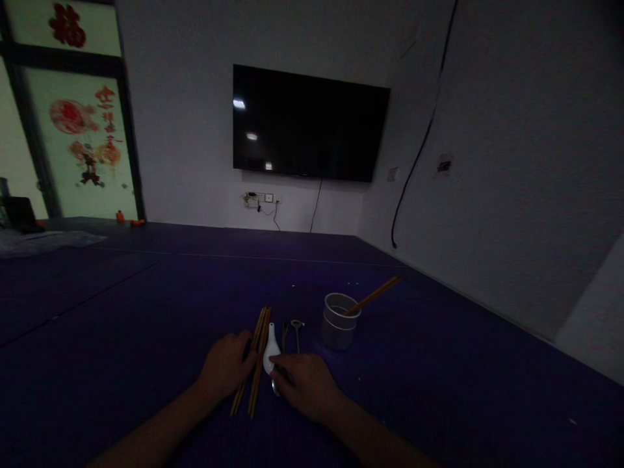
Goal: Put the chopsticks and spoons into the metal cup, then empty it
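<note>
Several wooden chopsticks lie in a loose bundle on the dark blue surface. My left hand is closed at their left side, fingers curled against them. Just right of the bundle is a white soup spoon, its handle pointing away from me. The fingertips of my right hand close on the edge of its bowl. Part of another shiny utensil shows below the bowl. Beyond my right hand lie a metal utensil with a ring-shaped end and a thin dark utensil, both partly hidden.
To the right, a grey metal cup stands upright with chopsticks leaning out of it. Crumpled clear plastic and small orange objects lie far left. A television hangs on the back wall; a black cable runs down the right wall.
</note>
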Available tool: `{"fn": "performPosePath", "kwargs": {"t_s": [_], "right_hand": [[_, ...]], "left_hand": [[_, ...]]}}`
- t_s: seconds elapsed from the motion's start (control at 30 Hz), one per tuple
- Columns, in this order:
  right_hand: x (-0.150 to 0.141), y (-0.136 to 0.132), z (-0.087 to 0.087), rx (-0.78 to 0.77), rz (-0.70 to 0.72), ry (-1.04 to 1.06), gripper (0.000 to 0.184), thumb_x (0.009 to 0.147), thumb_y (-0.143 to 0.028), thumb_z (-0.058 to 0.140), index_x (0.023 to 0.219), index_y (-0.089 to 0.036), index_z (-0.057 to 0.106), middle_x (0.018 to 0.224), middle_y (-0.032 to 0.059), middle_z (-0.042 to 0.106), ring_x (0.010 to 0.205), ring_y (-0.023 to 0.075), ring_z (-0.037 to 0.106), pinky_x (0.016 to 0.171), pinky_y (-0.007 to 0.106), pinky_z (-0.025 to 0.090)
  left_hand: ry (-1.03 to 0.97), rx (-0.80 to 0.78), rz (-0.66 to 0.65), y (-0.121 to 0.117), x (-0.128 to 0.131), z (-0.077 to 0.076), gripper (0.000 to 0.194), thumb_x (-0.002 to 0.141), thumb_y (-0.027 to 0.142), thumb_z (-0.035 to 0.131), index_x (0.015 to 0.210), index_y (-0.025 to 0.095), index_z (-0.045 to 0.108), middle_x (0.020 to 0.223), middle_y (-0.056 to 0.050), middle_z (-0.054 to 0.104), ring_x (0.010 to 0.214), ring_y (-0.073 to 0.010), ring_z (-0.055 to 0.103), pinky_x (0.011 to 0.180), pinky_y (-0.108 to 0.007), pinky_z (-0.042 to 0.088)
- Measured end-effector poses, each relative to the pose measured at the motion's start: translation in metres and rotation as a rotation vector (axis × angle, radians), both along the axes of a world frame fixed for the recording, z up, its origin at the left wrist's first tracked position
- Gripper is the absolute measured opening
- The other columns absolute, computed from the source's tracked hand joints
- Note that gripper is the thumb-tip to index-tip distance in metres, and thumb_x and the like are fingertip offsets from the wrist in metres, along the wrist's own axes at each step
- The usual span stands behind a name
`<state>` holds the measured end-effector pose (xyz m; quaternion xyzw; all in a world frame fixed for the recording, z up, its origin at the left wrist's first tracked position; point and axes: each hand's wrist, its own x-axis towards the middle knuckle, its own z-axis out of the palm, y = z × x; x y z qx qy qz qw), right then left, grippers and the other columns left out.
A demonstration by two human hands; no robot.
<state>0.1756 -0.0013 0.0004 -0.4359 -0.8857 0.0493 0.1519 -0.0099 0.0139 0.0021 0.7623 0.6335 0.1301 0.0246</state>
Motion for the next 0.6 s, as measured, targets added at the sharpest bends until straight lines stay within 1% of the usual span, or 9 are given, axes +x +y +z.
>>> {"fn": "performPosePath", "kwargs": {"t_s": [0.17,0.43,0.6], "right_hand": [[0.0005,0.0007,-0.0017,0.005,0.003,0.020,0.034,0.089,-0.033,0.041,0.118,-0.026,0.057,0.101,0.0030,0.069,0.087,0.0177,0.065,0.070,0.024,0.042],[0.0011,-0.0010,0.0006,-0.015,0.006,0.028,0.033,0.088,-0.033,0.042,0.116,-0.026,0.058,0.098,0.0032,0.070,0.086,0.0174,0.065,0.069,0.023,0.042],[0.0010,-0.0019,0.0007,-0.013,0.010,0.031,0.033,0.089,-0.033,0.041,0.116,-0.026,0.058,0.099,0.0030,0.069,0.087,0.0174,0.064,0.070,0.023,0.042]], "left_hand": [[0.018,0.008,0.003,-0.0001,-0.0003,-0.0007,0.031,0.085,0.032,0.034,0.105,0.017,0.054,0.091,-0.010,0.065,0.085,-0.0221,0.062,0.074,-0.032,0.044],[0.008,0.022,-0.029,0.0026,-0.0026,-0.0047,0.032,0.086,0.032,0.033,0.104,0.017,0.054,0.091,-0.011,0.065,0.085,-0.0229,0.062,0.073,-0.032,0.044],[0.000,0.019,-0.029,0.0009,-0.0019,-0.0030,0.030,0.085,0.030,0.036,0.104,0.017,0.054,0.092,-0.010,0.065,0.087,-0.0216,0.061,0.075,-0.031,0.043]]}}
